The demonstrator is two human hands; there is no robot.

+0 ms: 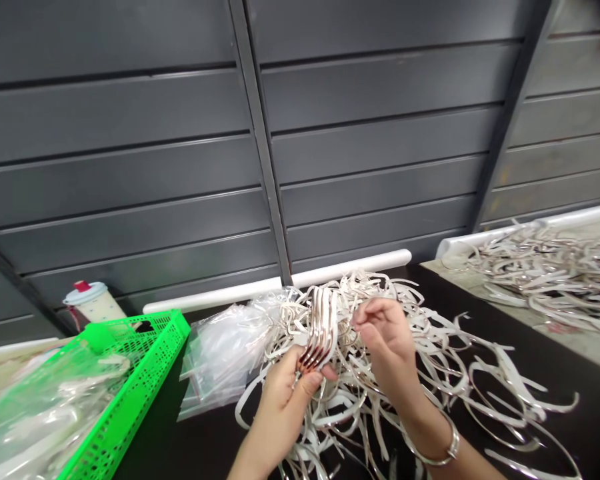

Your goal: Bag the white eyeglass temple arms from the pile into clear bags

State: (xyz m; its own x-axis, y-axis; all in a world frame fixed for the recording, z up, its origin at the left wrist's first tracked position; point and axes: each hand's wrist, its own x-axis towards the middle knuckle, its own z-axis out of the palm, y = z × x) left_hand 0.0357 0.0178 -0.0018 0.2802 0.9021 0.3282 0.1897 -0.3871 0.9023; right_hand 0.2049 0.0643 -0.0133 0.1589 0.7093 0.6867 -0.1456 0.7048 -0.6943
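Curved shiny strips [321,327] are gripped by the left hand [286,385]; the right hand [389,337] is held with fingers loosely parted.

No lettering, number, brand or sign could be read. A blurred red mark [560,328] on the pale surface [595,348] at right, and faint yellow traces [503,176] on the far-right wall panels [560,155], were too indistinct to decipher.

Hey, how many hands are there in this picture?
2. The left hand grips a bundle of shiny strips; the right hand, fingers partly curled, is over the strip pile, right of that bundle. No others show.
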